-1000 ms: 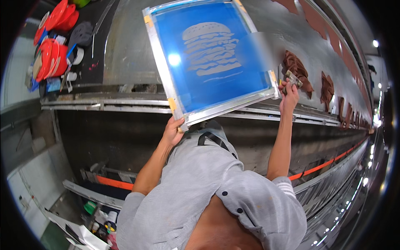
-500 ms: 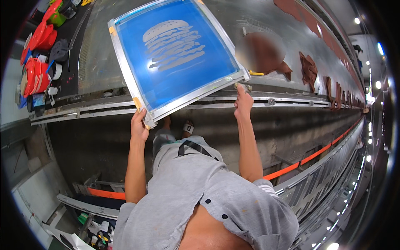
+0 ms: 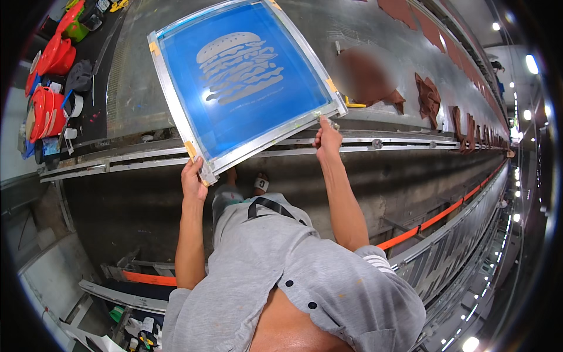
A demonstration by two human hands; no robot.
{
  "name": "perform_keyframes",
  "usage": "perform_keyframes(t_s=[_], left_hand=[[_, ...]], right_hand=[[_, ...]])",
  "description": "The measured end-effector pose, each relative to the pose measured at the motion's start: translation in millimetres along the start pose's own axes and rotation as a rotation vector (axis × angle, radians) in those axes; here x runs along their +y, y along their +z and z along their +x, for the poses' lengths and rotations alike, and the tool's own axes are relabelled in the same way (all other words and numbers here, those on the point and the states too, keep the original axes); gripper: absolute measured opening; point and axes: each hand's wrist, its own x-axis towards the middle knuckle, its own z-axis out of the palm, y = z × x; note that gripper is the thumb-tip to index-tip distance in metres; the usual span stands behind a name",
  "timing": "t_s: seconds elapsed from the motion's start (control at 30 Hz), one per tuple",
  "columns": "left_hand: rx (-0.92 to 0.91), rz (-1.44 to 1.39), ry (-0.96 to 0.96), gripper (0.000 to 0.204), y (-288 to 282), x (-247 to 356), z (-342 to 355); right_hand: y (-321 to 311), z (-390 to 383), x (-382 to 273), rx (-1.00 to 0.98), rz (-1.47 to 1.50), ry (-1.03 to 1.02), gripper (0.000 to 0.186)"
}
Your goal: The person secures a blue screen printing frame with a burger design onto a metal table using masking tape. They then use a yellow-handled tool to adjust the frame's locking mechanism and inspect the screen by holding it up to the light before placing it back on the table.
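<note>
I hold a printing screen [image 3: 246, 76]: a metal frame with blue mesh and a pale burger-shaped stencil. My left hand [image 3: 193, 176] grips the frame's near left corner. My right hand [image 3: 327, 136] grips the near right corner. The screen is tilted above a long grey printing table [image 3: 375, 41], over its near edge rail [image 3: 352, 144].
Brown garments [image 3: 429, 97] lie in a row along the table to the right. Red and green tubs [image 3: 56, 56] and tape rolls sit at the far left end. An orange bar [image 3: 422, 223] runs under the table. My sandalled foot [image 3: 261, 183] shows below.
The screen and both hands have shifted left along the table. More brown garments now show to its right.
</note>
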Motion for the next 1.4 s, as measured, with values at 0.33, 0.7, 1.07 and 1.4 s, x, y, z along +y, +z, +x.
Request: perform_keyframes(t_s=[0.33,0.7,1.07,1.4], left_hand=[[0.03,0.015,0.001,0.032,3.1,1.7,-0.9],[0.004,0.017,-0.025,0.031,1.8,5.5,-3.0],[0.039,0.022,-0.027,0.03,1.4,4.2,-1.7],[0.307,0.579,0.203,0.03,32.9,21.6,12.9]], right_hand=[[-18.6,10.3,-1.9,-0.301,-0.538,-0.24,0.038],[-22.9,40.2,-44.7,-0.456,-0.617,0.139,0.057],[-9.3,-16.9,-19.3,-0.824,-0.743,0.039,0.044],[7.5,64.9,-74.4,0.112,-1.222,-1.179,0.051]])
